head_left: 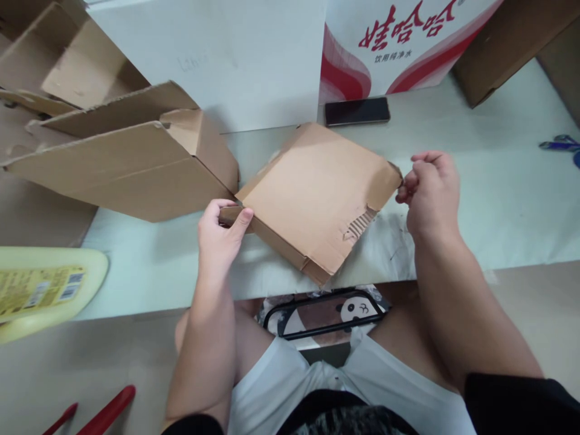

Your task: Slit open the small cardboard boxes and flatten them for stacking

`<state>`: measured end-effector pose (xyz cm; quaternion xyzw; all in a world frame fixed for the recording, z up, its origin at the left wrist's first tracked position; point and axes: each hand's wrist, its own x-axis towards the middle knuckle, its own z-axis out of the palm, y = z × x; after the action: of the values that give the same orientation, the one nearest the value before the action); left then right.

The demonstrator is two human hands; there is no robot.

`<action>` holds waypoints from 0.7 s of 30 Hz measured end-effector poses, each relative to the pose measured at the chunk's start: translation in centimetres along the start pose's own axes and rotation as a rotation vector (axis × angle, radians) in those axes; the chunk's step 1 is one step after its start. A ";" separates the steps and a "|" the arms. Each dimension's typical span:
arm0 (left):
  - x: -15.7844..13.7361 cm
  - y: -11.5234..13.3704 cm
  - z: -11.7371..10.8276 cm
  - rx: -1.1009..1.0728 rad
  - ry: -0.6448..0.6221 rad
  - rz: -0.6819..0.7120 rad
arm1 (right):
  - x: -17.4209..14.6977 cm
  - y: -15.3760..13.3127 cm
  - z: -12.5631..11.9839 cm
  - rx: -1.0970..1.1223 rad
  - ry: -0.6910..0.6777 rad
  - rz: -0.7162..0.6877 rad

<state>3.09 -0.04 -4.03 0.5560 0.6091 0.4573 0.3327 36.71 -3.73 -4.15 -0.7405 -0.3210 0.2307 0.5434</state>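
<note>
A small brown cardboard box (317, 193) lies tilted on the pale table in front of me, its near edge torn so the corrugation shows. My left hand (224, 226) grips a flap at the box's left corner, thumb on top and fingers underneath. At the opposite corner, my right hand (428, 187) has its fingers curled close against the box's edge; whether they pinch the cardboard or only touch it I cannot tell. Left of the box stands a larger open cardboard box (136, 163) with raised flaps, close to my left hand.
A black phone (357, 112) lies before a white box with red printing (399, 48). Blue scissors (562, 145) lie at the far right. A pale yellow bottle (45, 290) juts in at left. Another cardboard box (507, 48) stands back right. A panda-print item (326, 314) is between my legs.
</note>
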 end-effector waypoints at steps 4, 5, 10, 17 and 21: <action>-0.2 0.5 -0.3 -0.033 -0.022 -0.003 | -0.9 -0.6 0.0 -0.045 -0.043 -0.061; -0.3 0.7 -0.4 -0.066 -0.076 -0.035 | -1.0 -0.5 0.0 -0.002 -0.068 -0.077; -0.9 1.2 -0.5 -0.296 -0.488 -0.278 | -0.8 1.1 0.4 0.048 -0.345 -0.053; -1.1 0.6 0.4 -0.493 -0.479 -0.221 | -1.0 2.1 1.4 0.005 -0.332 -0.138; -1.6 1.0 0.1 -0.509 -0.596 -0.233 | -1.5 0.9 1.1 0.085 -0.439 -0.052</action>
<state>3.84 -1.66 -3.37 0.4915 0.4124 0.3717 0.6710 35.11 -4.31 -5.38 -0.6405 -0.4405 0.3856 0.4970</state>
